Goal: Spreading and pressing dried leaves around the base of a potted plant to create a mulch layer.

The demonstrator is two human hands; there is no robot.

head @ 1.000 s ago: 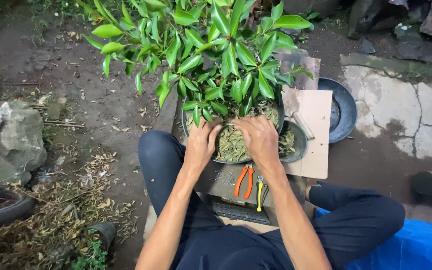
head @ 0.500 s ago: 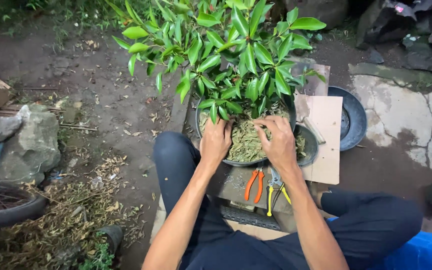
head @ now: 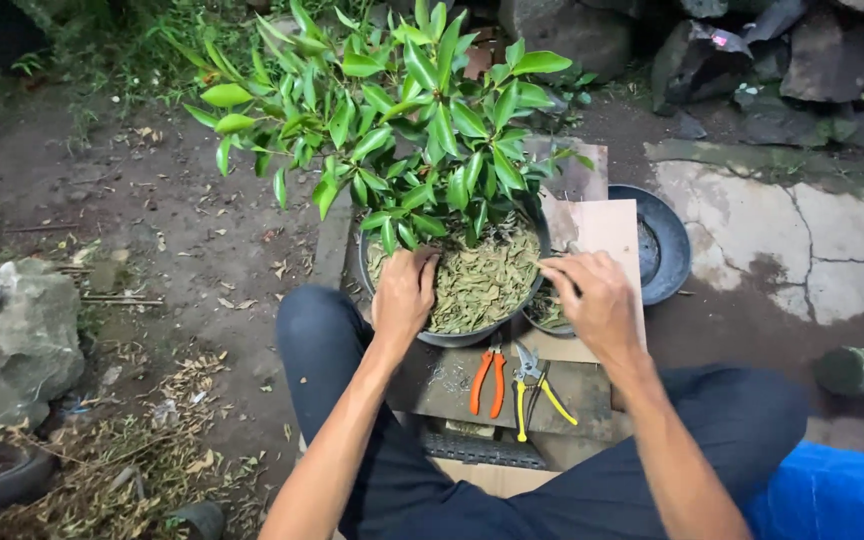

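A leafy green plant [head: 402, 120] grows in a dark round pot [head: 452, 335] whose top is covered with dry leaves [head: 482, 285]. My left hand [head: 404, 295] rests palm down on those leaves at the pot's near left side. My right hand [head: 592, 300] hovers just right of the pot's rim, over a smaller dark bowl [head: 542, 322], fingers curled with a few dry bits pinched in them. Orange-handled pliers [head: 487, 380] and yellow-handled shears [head: 532, 385] lie on the board in front of the pot.
An empty black pan [head: 674, 250] sits at the right beside a sheet of cardboard [head: 607, 228]. Rocks [head: 22, 340] stand at the left, with dry debris on the dirt ground. A blue sheet [head: 832, 490] lies at the lower right. My legs flank the board.
My right hand has lifted off the leaves in the pot and moved right, over the small bowl. My left hand stays on the pot. The view shifted slightly.
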